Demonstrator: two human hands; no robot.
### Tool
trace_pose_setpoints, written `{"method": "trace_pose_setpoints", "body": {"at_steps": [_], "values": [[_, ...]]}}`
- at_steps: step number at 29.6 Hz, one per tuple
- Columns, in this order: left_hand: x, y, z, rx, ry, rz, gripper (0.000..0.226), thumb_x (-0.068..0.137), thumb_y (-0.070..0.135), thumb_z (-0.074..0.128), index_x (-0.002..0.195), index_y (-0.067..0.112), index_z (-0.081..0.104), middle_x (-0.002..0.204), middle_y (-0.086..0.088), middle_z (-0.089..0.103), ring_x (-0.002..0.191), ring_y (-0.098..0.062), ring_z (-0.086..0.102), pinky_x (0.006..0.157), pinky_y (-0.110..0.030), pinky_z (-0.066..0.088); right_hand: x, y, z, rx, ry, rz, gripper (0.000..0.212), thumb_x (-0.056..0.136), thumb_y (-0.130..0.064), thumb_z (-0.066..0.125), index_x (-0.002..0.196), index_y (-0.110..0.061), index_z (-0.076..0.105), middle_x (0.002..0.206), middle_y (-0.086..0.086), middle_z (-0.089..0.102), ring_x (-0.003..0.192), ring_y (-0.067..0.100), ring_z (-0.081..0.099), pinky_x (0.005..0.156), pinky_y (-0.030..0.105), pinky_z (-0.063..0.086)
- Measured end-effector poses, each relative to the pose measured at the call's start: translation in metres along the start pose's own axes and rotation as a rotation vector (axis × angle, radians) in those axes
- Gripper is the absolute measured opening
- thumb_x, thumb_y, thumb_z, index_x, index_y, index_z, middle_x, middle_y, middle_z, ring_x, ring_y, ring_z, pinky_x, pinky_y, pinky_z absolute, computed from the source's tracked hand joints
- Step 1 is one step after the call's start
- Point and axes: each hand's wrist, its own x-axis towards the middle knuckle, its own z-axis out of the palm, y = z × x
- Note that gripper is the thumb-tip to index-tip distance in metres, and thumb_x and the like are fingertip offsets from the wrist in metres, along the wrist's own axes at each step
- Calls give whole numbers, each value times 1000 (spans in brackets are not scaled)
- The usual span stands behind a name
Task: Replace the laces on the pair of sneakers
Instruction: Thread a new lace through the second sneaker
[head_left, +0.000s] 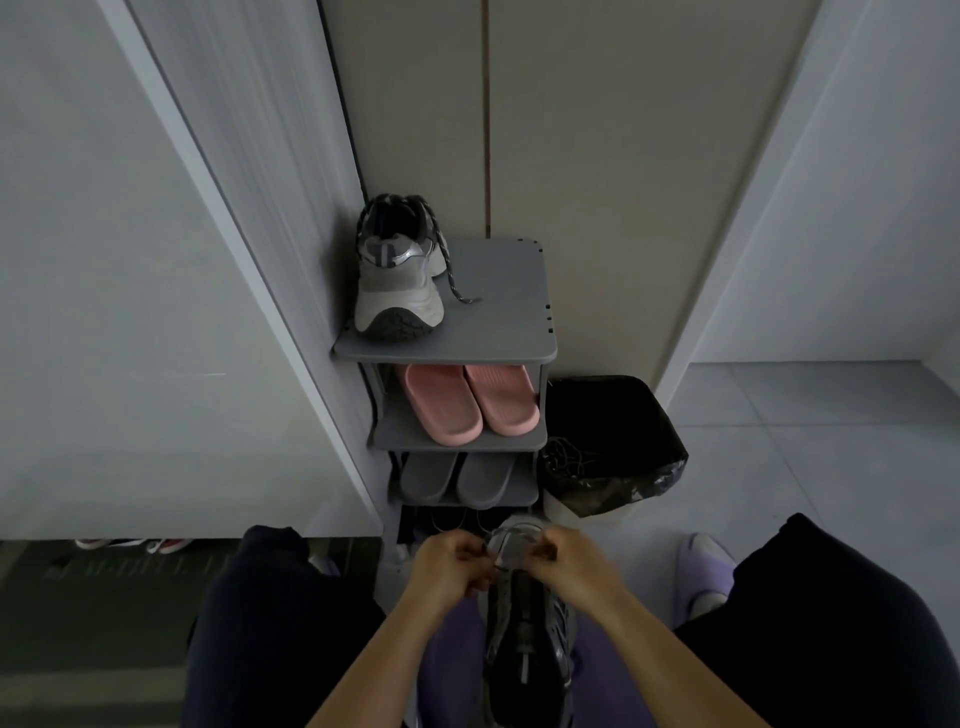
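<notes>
The step in hand looks like threading a lace at the toe end of the second sneaker. That sneaker (530, 623) lies lengthwise on the lap between the knees, toe pointing away. The left hand (447, 566) and right hand (566, 561) meet over its front eyelets. The fingers (467, 555) of both hands are curled in a pinch, each apparently gripping an end of a thin lace (501, 567) (the light is dim and the lace is barely visible, so this is a reading, not a certainty). The tongue behind the hands looks bare of lacing, so I judge this shoe barely begun.

The next move probably calls for evening the two ends across the first eyelets. After that, cross them and feed each tip up the rows while the shoe stays steady on the lap.

The other sneaker (397, 280) stands heel-out on the top shelf of the rack (498, 291). A dark speckled lace runs through it and one end trails on the shelf, so it seems finished or close to it.

On the rack's lower shelves are pink slippers (470, 402), and below them grey slippers (457, 475). Just beside the rack is a bin (623, 415) lined with a black bag. A tangle of dark cords (563, 457) lies at its near edge. They may be the old laces, though I cannot tell.
</notes>
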Motion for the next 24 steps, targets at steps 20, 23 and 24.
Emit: {"method": "trace_pose_setpoints", "body": {"at_steps": [20,23,24], "values": [[17,13,15,783,-77,199,19,90,15,49,102,10,63,104,-11,65,96,-26,62,82,-35,49,3,12,39,-27,165,118,23,87,-21,58,75,-20,39,94,7,59,80,18,58,70,30,47],[17,16,18,822,-88,185,19,90,14,48,102,9,63,104,-12,65,95,-26,62,77,-32,47,2,13,41,-41,182,120,11,87,-21,58,84,-15,49,99,7,56,81,16,56,70,29,46],[18,14,18,757,-68,163,17,90,14,51,98,9,64,102,-11,66,92,-23,62,74,-29,45,3,13,41,-71,179,117,12,87,-23,57,91,-12,56,102,7,54,82,18,57,69,30,46]]}}
